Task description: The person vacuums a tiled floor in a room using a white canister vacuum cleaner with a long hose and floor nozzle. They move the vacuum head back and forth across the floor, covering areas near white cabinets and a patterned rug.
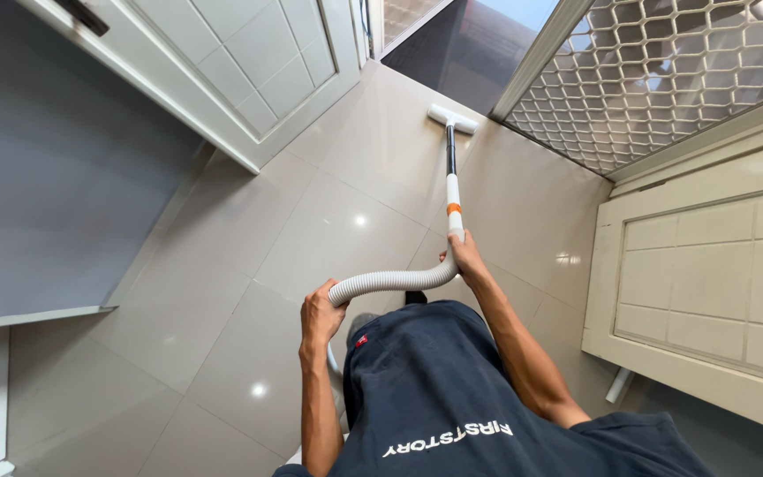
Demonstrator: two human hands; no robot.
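Head: hands (390,283) gripping vac hose (395,282)

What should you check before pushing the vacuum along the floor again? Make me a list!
1. Right hand grips the wand: ok.
2. Left hand holds the ribbed hose: ok.
3. Floor head lies flat on the tiled floor: ok.
4. Hose free of kinks: ok, it bends smoothly.
5. Path ahead toward the mesh screen: ok, nothing lies there.
6. Vacuum switched on: cannot tell.
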